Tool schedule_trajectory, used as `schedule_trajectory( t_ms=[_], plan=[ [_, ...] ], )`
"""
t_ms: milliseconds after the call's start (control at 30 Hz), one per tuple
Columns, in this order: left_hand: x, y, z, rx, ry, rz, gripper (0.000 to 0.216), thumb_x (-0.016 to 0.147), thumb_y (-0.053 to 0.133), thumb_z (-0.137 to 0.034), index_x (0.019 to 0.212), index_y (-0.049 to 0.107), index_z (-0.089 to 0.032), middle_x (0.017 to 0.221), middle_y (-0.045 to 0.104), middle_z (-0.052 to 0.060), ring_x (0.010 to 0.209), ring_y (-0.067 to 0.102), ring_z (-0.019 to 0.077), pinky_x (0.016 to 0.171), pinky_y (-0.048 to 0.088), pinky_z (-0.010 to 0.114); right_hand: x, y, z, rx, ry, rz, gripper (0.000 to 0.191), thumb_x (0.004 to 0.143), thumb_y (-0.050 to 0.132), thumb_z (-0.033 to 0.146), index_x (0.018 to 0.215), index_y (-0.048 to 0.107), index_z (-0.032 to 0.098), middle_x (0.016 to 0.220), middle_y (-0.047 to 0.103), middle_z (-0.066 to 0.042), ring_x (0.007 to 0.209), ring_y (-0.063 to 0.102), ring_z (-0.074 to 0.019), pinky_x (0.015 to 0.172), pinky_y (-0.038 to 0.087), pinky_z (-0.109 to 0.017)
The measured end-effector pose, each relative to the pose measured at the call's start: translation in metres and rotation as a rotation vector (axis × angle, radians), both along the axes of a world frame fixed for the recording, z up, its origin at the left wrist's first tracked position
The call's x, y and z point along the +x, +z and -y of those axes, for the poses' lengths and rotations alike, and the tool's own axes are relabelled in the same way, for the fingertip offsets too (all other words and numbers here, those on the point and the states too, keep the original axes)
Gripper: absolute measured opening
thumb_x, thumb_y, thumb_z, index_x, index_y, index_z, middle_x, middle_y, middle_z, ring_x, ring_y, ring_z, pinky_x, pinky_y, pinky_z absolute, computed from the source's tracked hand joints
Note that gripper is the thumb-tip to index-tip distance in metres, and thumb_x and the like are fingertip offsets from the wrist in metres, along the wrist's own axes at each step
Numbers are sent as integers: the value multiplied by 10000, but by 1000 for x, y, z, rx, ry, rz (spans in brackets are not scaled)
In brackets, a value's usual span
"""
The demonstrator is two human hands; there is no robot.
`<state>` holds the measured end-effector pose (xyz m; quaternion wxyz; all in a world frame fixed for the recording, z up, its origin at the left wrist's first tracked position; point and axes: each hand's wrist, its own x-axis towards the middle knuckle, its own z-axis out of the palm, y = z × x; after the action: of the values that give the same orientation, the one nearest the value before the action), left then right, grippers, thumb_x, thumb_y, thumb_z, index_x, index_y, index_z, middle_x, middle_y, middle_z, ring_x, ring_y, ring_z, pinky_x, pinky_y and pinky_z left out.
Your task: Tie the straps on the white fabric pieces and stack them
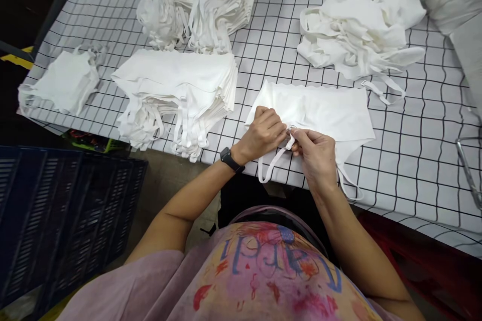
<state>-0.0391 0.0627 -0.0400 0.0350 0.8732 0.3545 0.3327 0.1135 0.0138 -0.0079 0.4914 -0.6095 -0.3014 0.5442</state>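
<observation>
A white strapped garment, much like a camisole or bra top (324, 108), lies spread on the table in front of me. At its near edge both hands meet over a thin white strap (271, 166), which loops down toward the table edge. My left hand (266, 130), with a black watch on its wrist, is closed at the strap's end where it joins the cloth. Thumb and fingers of my right hand (312, 148) pinch the strap beside a small ring or slider (291, 129). A second strap (348, 183) hangs loose to the right of my right hand.
Stacked white garments (176, 80) lie left of my hands, with a taller stack (203, 0) behind. A loose heap (357, 35) sits back right, and a smaller pile (66, 80) far left. Blue crates (68, 210) stand below; a metal wire (467, 170) is at right.
</observation>
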Motion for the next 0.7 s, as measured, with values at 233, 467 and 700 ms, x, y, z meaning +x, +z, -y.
schedule_trajectory(
  t_ms=[233,467,700],
  plan=[
    [-1,1,2,79,-20,-50,277,1015,503,-141,744,528,-188,726,570,14,778,532,174,789,422,390,-1,2,3,37,47,127,198,806,774,310,685,739,157,538,579,26,461,479,-76,460,388,-214],
    [-1,1,2,-32,-21,-54,289,1033,484,-184,747,526,-199,752,582,21,798,548,189,814,433,425,2,4,2,5,57,126,219,804,771,325,669,714,163,544,557,27,463,451,-76,456,383,-221],
    [-1,1,2,-88,-48,-35,276,1023,513,-182,748,507,-202,754,576,19,806,554,191,832,440,430,5,4,2,10,118,106,252,810,771,333,646,677,167,544,513,31,491,423,-80,452,339,-224]
  ],
)
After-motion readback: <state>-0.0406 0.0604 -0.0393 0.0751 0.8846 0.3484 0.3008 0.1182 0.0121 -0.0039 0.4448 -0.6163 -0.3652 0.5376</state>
